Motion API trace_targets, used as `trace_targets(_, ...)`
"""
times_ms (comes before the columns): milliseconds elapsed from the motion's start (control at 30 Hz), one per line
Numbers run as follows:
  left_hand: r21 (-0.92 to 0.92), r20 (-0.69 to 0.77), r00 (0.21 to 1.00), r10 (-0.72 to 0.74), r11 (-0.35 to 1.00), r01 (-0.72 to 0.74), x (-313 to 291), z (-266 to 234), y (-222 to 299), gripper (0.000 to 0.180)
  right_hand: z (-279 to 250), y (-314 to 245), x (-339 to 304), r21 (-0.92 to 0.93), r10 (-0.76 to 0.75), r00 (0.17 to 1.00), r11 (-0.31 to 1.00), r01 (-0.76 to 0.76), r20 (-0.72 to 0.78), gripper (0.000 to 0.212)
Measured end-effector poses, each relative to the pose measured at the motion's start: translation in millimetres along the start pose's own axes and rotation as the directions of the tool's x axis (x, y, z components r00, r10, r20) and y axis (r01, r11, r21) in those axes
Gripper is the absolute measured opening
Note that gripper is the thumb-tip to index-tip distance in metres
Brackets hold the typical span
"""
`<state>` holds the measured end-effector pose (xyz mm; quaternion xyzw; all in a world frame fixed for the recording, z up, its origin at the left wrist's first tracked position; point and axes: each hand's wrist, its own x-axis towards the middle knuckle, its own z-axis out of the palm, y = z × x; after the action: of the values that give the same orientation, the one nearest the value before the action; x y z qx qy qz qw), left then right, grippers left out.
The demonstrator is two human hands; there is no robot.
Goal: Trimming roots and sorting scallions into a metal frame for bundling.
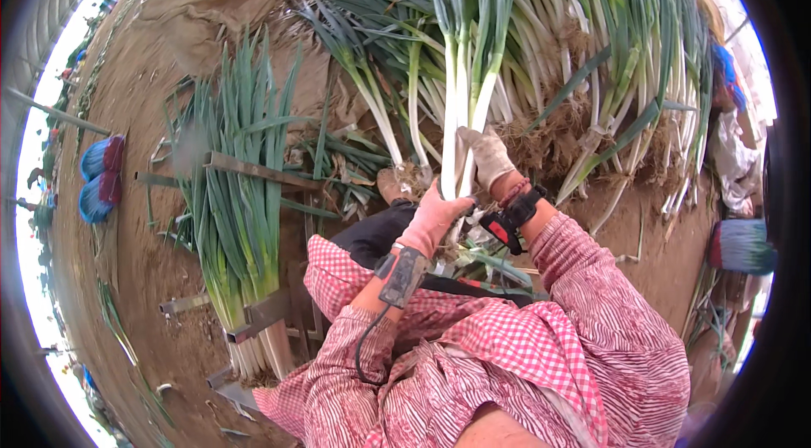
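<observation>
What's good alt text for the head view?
A person's gloved left hand and right hand hold a few long, white-stemmed leafy stalks. Beyond them and to the right lies a large heap of similar stalks; at left, a bundle sits in a metal rack.

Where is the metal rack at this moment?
In the head view, the metal rack stands left of the person's left hand, holding a bunch of green onions, beside the red-checked cloth.
</observation>
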<state>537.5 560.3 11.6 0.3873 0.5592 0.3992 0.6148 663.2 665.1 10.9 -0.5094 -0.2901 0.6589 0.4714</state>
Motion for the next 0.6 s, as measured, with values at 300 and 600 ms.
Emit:
trace_targets(300,0.344,-0.097,0.995,0.000,0.938,0.034,-141,-74,84,0.064,70,-24,7,0.435,-0.018,0.796,0.845,-0.311,0.605,0.057)
trace_targets(600,0.518,-0.480,0.862,0.165,0.846,0.126,-322,-188,110,0.074,238,-25,-96,0.299,-0.103,0.527,0.905,-0.303,0.844,0.044)
